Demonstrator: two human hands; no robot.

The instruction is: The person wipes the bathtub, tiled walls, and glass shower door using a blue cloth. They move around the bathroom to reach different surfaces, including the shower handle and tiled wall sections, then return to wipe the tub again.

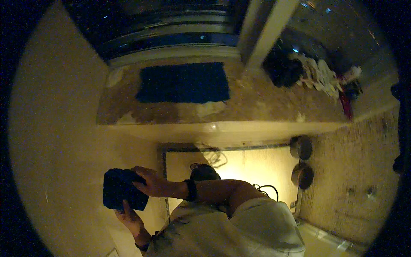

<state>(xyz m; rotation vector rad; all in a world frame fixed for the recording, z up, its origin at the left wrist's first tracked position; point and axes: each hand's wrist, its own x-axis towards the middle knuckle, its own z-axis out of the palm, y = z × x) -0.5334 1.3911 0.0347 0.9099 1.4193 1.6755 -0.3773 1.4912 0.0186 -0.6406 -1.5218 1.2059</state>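
Note:
At the lower left I hold a folded dark blue cloth [122,190], a thick, roughly square bundle. My left hand [129,219] grips it from below, with a finger lying over its near edge. My right hand [150,182] reaches across and closes on its upper right side. Dark bands circle both wrists. Another dark blue cloth [184,82] of similar colour lies spread flat as a rectangle on the worn windowsill [274,107] ahead.
A plain wall [55,107] stands close on the left. At the sill's right end sits a dark and white heap [319,75]. Two round dark objects [303,175] are by a wooden surface [346,171] at right. Below, a lit panel [252,165] has a dark frame and a black cable nearby.

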